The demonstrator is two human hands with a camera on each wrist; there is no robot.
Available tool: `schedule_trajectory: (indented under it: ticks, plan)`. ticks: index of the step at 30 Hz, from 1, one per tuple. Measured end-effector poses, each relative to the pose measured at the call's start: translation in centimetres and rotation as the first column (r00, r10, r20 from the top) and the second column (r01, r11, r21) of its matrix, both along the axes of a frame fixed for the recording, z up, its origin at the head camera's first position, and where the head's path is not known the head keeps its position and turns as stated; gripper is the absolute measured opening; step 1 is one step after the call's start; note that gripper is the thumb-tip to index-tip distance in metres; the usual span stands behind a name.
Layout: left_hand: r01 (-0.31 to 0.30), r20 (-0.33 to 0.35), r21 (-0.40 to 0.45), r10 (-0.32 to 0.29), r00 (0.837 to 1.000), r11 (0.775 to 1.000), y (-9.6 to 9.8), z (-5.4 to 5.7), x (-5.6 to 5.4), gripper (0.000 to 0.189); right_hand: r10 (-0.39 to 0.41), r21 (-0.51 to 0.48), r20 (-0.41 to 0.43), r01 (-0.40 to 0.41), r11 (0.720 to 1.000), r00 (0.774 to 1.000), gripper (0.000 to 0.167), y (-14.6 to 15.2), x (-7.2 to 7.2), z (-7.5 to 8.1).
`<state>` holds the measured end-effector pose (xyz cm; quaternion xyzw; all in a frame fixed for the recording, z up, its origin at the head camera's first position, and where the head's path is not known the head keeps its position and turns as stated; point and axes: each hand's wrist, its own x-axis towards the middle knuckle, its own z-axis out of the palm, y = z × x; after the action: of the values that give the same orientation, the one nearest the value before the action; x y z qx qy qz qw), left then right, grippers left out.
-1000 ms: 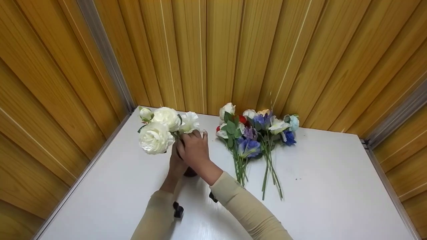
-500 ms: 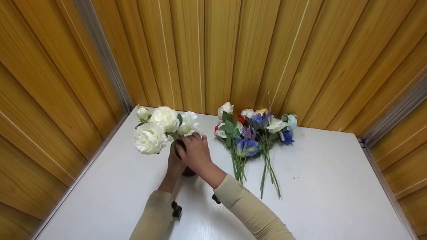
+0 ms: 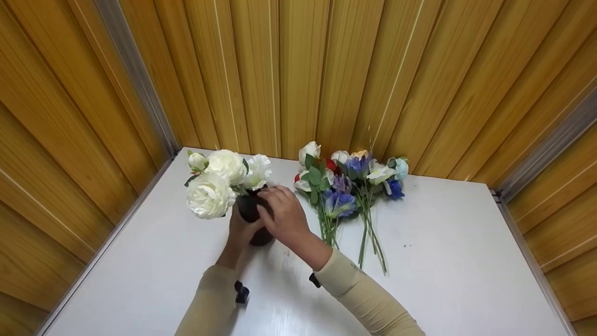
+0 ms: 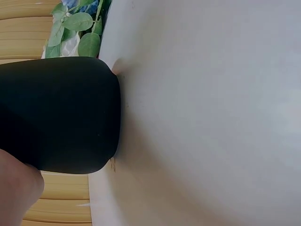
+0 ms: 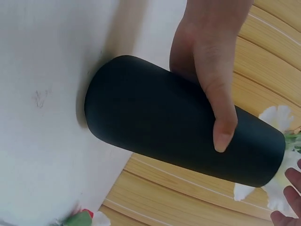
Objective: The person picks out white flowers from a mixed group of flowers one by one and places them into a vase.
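Evidently, dark vase (image 5: 155,117) within left fingers (image 5: 221,106).

Head cam high, facing forward-down over table (image 3: 447,247); wrist cams close-in, rolled sideways, sharing dark vase (image 5: 155,117): left wrist's frame left, right wrist's frame centre.

The vase (image 5: 162,117) partly hides the left hand (image 5: 211,54); the right wrist view crops the right hand (image 5: 292,197) at four o'clock.

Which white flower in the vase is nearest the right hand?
The ruffled white flower beside the right hand; the two round, layered white blooms and the white bud sit farther left.
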<state>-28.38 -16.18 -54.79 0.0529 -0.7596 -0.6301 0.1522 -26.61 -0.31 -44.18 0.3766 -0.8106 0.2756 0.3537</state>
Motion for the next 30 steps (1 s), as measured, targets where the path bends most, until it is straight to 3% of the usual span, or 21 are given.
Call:
schedule_trajectory:
  ticks: [5,9,13,17,21,23,25,30]
  plan:
    - [-0.010,0.056,0.030,0.009,0.998,1.000,0.0,-0.1,-0.1,0.104,0.039,-0.081,-0.004,-0.039,0.996,0.999,0.022,2.0,0.0,0.4]
    - [-0.027,0.069,0.018,0.025,0.997,0.999,0.0,0.1,-0.2,0.104,0.013,-0.155,0.007,-0.012,0.988,1.000,0.021,4.6,-0.8,-0.1]
    - [-0.035,0.061,0.012,0.034,0.998,0.999,0.1,0.1,-0.2,0.103,-0.053,-0.194,0.103,0.073,0.978,0.993,0.019,8.0,-2.1,-1.5]
    - [-0.038,0.053,0.007,0.037,0.998,0.999,0.1,0.0,-0.2,0.102,-0.145,-0.168,0.255,0.192,0.967,0.956,0.018,11.7,-3.3,-3.3]
    - [-0.043,0.047,0.011,0.043,0.998,0.999,0.2,-0.1,-0.1,0.102,-0.224,-0.136,0.413,0.303,0.943,0.883,0.020,15.3,-4.4,-4.8]
    - [-0.039,0.036,0.019,0.039,0.999,0.999,0.2,-0.2,-0.1,0.102,-0.241,-0.135,0.508,0.353,0.926,0.827,0.023,16.9,-5.1,-5.3]
    - [-0.034,0.031,0.025,0.033,0.999,0.999,0.2,-0.2,-0.1,0.102,-0.245,-0.136,0.604,0.401,0.906,0.758,0.026,18.4,-5.8,-5.7]
    - [-0.037,0.048,0.010,0.037,0.998,0.999,0.1,0.0,0.1,0.102,-0.210,-0.108,0.803,0.482,0.869,0.558,0.039,21.1,-7.9,-6.6]
